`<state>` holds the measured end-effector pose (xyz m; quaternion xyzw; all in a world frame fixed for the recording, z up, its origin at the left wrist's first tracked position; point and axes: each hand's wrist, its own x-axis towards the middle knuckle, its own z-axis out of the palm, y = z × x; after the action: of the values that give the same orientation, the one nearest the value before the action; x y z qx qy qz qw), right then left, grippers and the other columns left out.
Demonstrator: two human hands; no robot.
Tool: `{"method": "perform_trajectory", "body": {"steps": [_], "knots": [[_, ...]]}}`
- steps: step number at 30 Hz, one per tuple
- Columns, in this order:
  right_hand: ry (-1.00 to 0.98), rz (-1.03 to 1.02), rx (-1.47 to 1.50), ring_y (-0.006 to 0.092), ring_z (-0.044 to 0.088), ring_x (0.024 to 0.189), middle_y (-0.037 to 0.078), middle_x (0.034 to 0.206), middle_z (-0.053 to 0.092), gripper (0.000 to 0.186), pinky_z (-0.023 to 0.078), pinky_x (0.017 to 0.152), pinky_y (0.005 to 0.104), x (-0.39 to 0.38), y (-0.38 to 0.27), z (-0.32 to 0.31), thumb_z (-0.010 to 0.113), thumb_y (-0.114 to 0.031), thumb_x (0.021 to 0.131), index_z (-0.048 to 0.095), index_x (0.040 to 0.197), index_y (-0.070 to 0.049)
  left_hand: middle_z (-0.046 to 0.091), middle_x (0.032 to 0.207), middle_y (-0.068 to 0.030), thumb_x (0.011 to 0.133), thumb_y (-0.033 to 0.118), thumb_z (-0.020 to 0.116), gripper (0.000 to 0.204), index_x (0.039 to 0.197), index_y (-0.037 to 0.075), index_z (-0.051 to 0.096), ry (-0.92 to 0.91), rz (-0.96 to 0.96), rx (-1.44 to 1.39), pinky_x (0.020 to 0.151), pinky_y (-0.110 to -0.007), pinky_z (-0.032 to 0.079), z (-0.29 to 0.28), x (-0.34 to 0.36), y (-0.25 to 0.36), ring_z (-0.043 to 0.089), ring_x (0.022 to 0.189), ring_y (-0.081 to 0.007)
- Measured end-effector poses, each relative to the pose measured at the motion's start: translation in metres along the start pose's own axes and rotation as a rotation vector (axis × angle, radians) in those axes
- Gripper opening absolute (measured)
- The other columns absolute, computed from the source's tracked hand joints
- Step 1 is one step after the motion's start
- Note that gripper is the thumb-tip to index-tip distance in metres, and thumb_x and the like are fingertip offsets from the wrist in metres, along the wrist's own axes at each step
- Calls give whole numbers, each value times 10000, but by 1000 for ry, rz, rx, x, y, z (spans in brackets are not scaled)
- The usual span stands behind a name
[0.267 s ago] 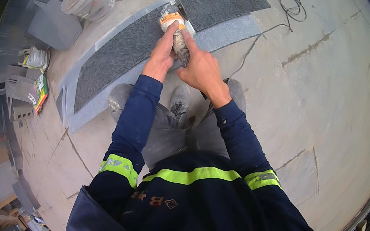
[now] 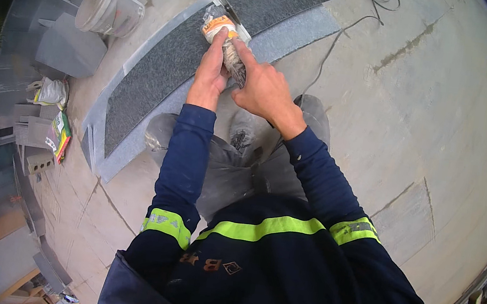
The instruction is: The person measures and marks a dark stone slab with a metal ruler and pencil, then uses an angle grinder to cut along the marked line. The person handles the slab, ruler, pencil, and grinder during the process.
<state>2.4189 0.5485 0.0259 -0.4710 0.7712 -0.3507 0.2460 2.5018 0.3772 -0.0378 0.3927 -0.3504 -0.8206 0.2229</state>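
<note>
Both my hands are closed on an angle grinder (image 2: 231,57), its body wrapped in a dusty white and orange plastic bag. Its thin cutting disc (image 2: 230,9) stands on edge over a curved dark grey stone slab (image 2: 161,76). My left hand (image 2: 208,80) wraps the grinder's left side, thumb on top. From the other side my right hand (image 2: 266,93) grips the body, index finger stretched along the top. Beneath the dark slab lies a lighter grey slab (image 2: 299,33), showing along its edges. Whether the disc touches the stone, I cannot tell.
A black cable (image 2: 329,59) runs over the concrete floor (image 2: 420,120) to the right of the slabs. To the left stand a dirty white bucket (image 2: 123,13), grey stone offcuts (image 2: 73,46), a white bag (image 2: 51,93) and a green-and-red packet (image 2: 59,139). My knees are close to the slabs.
The whole view has shifted slightly, with the slabs' far end moving up and the bucket down. Both hands keep the same hold on the grinder, which stays over the slab.
</note>
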Motion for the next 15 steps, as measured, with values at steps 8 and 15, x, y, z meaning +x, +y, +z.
{"method": "perform_trajectory", "body": {"steps": [8,15], "knots": [[-55,31,-2,588,761,1013,376,1067,752,1114,629,879,631,-10,2,-5,795,-138,771,345,1783,-259,761,1158,-228,1148,505,641,563,1443,32,560,15,-8,8,948,-532,676,3,-10,-8,804,1006,-379],[-70,47,-2,594,759,986,380,1028,749,1132,626,871,634,-3,-1,-5,805,-131,760,337,1783,-251,765,1146,-178,1143,515,651,565,1441,39,585,19,-13,14,916,-495,672,5,-9,-5,801,1015,-335]]}}
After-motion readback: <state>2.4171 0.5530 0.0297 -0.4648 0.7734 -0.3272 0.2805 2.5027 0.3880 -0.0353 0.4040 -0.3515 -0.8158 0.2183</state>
